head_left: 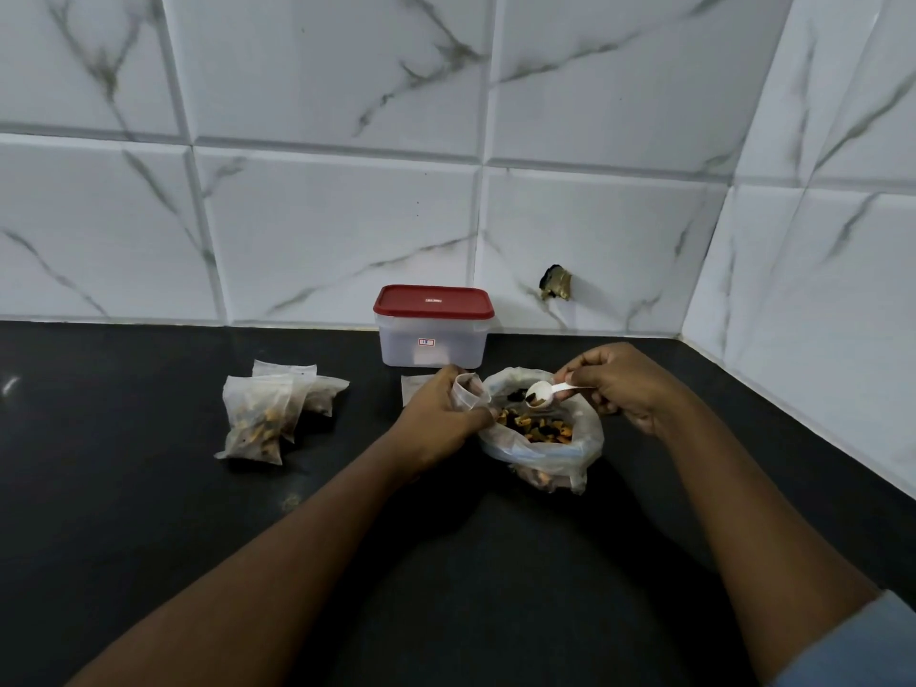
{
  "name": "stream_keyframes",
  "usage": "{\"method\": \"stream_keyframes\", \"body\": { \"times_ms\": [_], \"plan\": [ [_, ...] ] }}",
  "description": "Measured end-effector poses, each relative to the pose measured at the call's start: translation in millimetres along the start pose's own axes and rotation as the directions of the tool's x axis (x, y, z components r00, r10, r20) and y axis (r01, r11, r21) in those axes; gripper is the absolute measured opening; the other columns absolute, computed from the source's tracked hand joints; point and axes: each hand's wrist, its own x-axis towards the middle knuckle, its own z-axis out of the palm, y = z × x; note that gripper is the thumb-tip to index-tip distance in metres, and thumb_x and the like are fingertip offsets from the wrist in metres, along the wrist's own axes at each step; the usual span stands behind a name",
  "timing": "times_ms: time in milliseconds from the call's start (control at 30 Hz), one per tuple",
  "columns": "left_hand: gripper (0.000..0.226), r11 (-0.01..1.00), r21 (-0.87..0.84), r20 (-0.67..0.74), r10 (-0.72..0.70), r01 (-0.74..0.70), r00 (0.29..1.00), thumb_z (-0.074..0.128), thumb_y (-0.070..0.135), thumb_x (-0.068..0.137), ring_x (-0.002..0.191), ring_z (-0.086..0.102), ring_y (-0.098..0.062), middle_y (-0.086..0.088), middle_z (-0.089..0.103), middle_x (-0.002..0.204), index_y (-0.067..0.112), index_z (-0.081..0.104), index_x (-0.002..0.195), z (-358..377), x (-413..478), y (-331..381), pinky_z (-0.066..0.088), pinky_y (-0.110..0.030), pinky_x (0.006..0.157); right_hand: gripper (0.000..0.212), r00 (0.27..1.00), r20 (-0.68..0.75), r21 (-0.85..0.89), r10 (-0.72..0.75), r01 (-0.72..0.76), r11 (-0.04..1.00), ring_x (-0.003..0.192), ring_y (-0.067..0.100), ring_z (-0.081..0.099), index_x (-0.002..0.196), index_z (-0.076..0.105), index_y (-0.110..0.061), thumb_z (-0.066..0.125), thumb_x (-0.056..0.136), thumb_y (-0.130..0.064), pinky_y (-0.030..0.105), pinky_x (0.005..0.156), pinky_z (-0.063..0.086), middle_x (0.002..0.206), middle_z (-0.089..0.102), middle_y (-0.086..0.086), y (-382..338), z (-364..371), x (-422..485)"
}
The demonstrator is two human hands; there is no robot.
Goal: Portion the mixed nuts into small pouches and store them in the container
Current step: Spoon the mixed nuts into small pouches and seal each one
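Just right of the frame's middle, the left hand [438,414] pinches a small pouch [468,393] at its rim. Its fingers are curled round the pouch so the mouth stays open and tipped toward the spoon [543,391]. The right hand [622,384] grips the spoon's handle between thumb and fingers, with the bowl carrying a few nuts and pointed at the pouch's mouth. Both hover right over the bag [545,446], whose top is rolled down and spread wide. That looks deliberate, since anything that slips off the spoon should fall back among the nuts [538,428] rather than onto the black tabletop [148,513].

Left of the middle, filled pouches [267,414] lie in a loose heap, well apart from the bag and out of the way of the working hands. A flat spare pouch [411,384] peeks out behind the left hand, within easy reach for the next round. The container [431,344] stands at the back against the tiled wall [322,215] with its red lid [433,301] on. I judge that storing comes later and the portioning is partway through.
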Motion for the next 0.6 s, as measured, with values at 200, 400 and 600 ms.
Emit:
{"method": "stream_keyframes", "body": {
  "times_ms": [200,400,600],
  "plan": [
    [0.040,1.000,0.008,-0.003,0.002,-0.002,1.000,0.075,0.022,0.093,0.106,0.066,-0.009,0.009,0.065,0.118,0.023,0.055,0.128,-0.5,0.4,-1.8,0.053,-0.021,0.081,0.015,0.990,0.090,0.238,-0.107,0.083,0.968,0.055,0.007,0.042,0.108,0.076,-0.001,0.064,0.099,-0.003,0.018,0.045,0.034,0.100,0.078,0.023,-12.7,4.3,-6.6],
    [0.036,1.000,0.010,-0.015,0.028,-0.028,0.999,0.076,0.020,0.092,0.106,0.067,-0.012,0.003,0.068,0.116,0.022,0.057,0.122,0.0,1.8,-5.2,0.056,-0.030,0.090,0.018,0.920,0.256,0.072,-0.297,0.288,0.955,0.075,0.016,0.065,0.105,0.081,-0.016,0.068,0.099,-0.006,0.024,0.067,0.055,0.100,0.079,0.004,-24.8,31.5,-20.3],
    [0.040,1.000,-0.004,-0.007,0.016,-0.016,1.000,0.076,0.016,0.091,0.109,0.066,-0.014,0.003,0.066,0.121,0.024,0.055,0.124,-0.2,2.0,-7.2,0.056,-0.030,0.090,0.023,0.895,0.199,-0.121,-0.399,0.427,0.896,0.100,0.009,0.073,0.107,0.081,-0.025,0.075,0.093,-0.007,0.026,0.088,0.056,0.104,0.079,-0.009,-32.4,21.8,-26.0]
  ]
}}
